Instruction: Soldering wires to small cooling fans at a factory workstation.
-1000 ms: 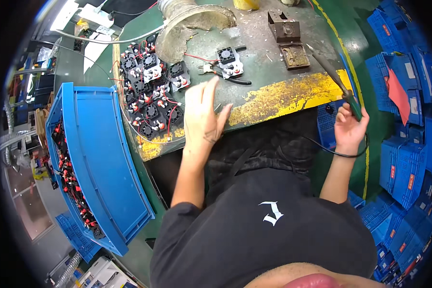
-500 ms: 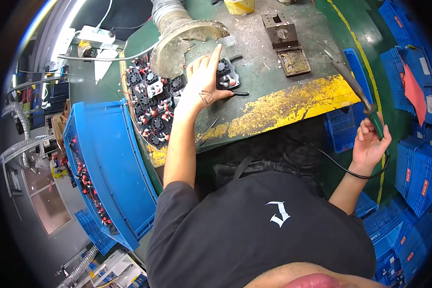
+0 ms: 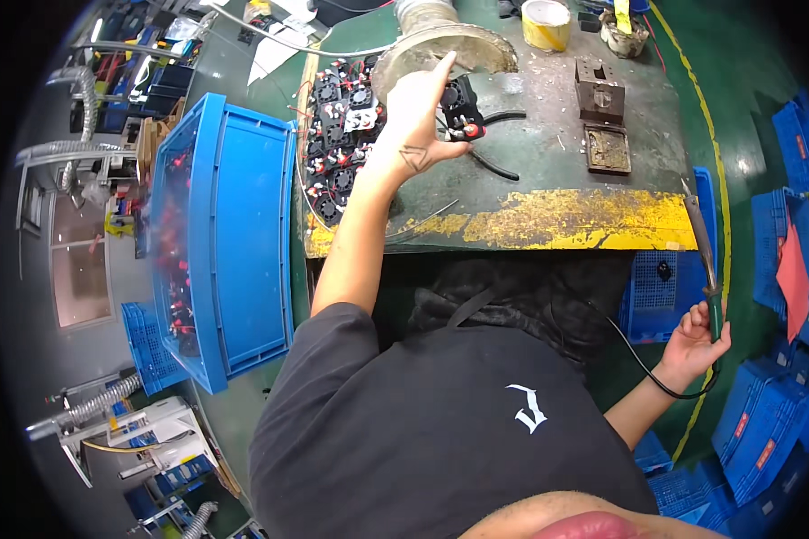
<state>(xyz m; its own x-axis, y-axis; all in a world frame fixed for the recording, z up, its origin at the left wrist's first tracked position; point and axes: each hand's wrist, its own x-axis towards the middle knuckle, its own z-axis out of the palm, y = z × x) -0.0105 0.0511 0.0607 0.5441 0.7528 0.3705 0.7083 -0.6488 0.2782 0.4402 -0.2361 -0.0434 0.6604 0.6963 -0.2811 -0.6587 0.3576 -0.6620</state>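
Left hand (image 3: 413,117), thumb and index apart, is at the fan unit (image 3: 464,106), toward the bench's (image 3: 548,220) left edge — clamping, I cannot tell. Right hand (image 3: 695,346) grips the soldering iron (image 3: 715,310) beside the front-right corner — if hot, a careless swing could burn the black lead (image 3: 496,169).

A green bench (image 3: 539,171) with a worn yellow front edge (image 3: 557,220) carries a brown metal box (image 3: 600,94). A shallow tray (image 3: 608,149) lies just before the box, a yellow tub (image 3: 546,25) behind it, black fans (image 3: 335,135) well left.
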